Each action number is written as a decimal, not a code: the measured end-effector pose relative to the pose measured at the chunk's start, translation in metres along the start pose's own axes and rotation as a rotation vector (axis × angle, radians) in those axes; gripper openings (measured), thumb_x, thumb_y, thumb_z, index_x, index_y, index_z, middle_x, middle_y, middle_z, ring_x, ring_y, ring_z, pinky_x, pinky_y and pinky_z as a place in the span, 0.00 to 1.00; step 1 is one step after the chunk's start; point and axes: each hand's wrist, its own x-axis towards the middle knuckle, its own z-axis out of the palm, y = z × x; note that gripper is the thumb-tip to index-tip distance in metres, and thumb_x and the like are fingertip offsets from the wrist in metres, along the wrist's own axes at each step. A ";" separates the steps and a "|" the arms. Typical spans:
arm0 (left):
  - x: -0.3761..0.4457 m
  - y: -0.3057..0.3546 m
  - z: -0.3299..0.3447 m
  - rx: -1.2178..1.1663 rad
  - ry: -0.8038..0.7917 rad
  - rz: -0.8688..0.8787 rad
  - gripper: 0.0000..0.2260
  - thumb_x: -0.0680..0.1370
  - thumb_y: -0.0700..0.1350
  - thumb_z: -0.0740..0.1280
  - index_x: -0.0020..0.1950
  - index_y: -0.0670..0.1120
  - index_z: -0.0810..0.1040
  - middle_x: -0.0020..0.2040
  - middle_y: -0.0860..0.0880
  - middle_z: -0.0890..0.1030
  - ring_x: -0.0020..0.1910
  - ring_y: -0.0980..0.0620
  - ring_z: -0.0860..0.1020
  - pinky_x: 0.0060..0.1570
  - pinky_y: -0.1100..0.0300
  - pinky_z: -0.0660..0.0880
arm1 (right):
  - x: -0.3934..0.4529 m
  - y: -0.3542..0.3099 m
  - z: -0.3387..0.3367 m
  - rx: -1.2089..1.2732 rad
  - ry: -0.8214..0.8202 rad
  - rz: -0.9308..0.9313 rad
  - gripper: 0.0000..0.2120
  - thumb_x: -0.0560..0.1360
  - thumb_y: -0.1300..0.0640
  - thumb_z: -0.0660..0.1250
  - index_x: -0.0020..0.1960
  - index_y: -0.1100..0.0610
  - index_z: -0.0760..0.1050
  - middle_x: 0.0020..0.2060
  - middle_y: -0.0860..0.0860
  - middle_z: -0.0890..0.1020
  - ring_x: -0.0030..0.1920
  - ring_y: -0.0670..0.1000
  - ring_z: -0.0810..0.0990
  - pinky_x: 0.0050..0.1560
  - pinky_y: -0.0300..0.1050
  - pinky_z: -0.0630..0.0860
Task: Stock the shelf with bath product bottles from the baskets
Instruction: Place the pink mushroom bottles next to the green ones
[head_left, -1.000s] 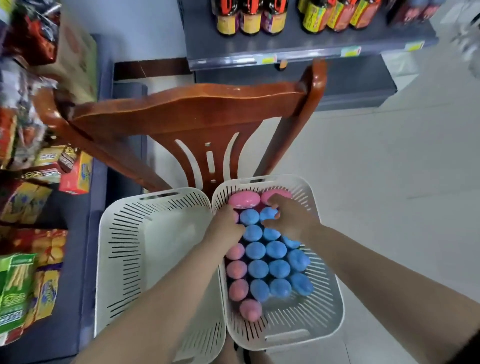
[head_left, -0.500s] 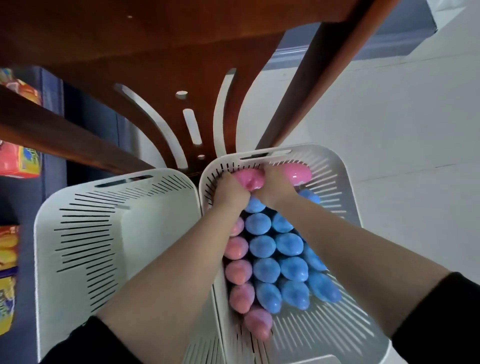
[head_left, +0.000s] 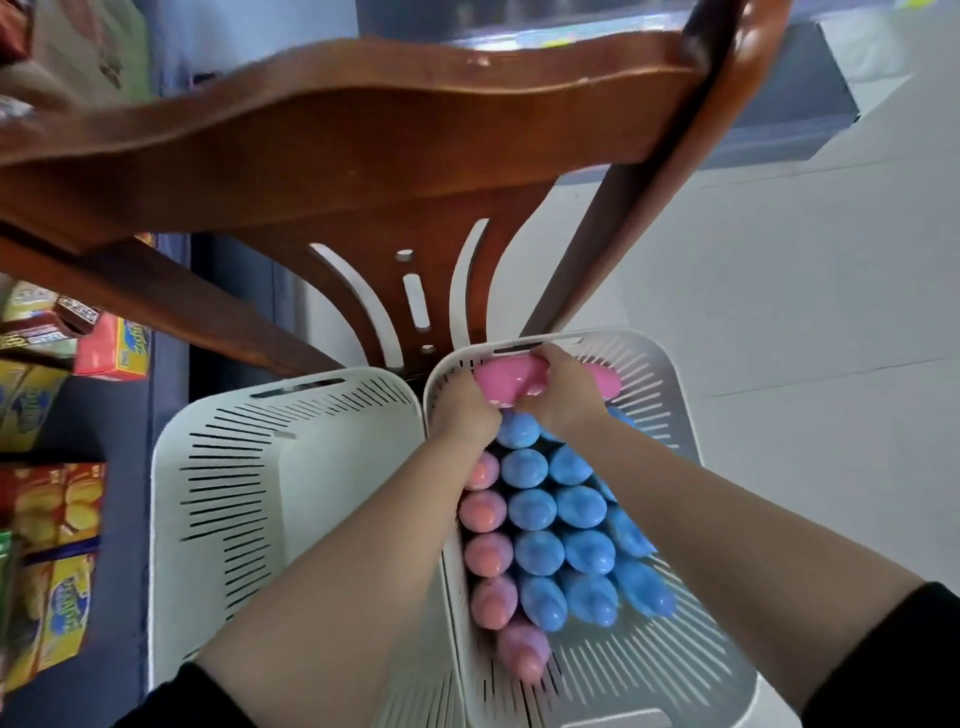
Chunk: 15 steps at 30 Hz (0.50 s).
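Both hands reach into the far end of the right basket, close under the wooden chair back that overhangs its far rim. The right hand has its grip curled round a pink bottle lying crosswise against that far wall, with a second pink bottle showing just beyond the knuckles. The left hand is pressed in beside the basket's left wall with its fingers curled downward; whether its grip is clamped on anything I cannot tell. Behind the hands, blue bottles stand packed cap-up in rows, with a column of pink bottles along the left wall, leaving bare basket floor only at the near right corner. The left basket touches it side by side. Snack boxes line the shelf at the left edge; pale floor lies open to the right.
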 end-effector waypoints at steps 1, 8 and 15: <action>-0.010 0.007 -0.009 -0.045 0.011 0.037 0.09 0.75 0.41 0.65 0.54 0.44 0.79 0.49 0.47 0.81 0.52 0.47 0.79 0.53 0.61 0.74 | -0.009 -0.006 -0.009 0.006 0.001 -0.019 0.27 0.71 0.63 0.71 0.67 0.60 0.67 0.60 0.57 0.76 0.59 0.56 0.74 0.50 0.38 0.66; -0.097 0.050 -0.086 -0.108 0.011 0.236 0.20 0.69 0.40 0.74 0.59 0.41 0.75 0.52 0.44 0.81 0.51 0.46 0.79 0.51 0.55 0.74 | -0.088 -0.064 -0.077 0.037 0.074 -0.182 0.28 0.68 0.58 0.75 0.65 0.59 0.70 0.52 0.51 0.76 0.51 0.50 0.74 0.52 0.31 0.64; -0.206 0.089 -0.162 -0.135 0.121 0.496 0.14 0.71 0.46 0.74 0.55 0.47 0.76 0.39 0.57 0.76 0.36 0.57 0.75 0.35 0.73 0.70 | -0.192 -0.129 -0.145 0.061 0.104 -0.388 0.29 0.63 0.53 0.79 0.61 0.56 0.74 0.52 0.49 0.77 0.49 0.50 0.78 0.52 0.42 0.75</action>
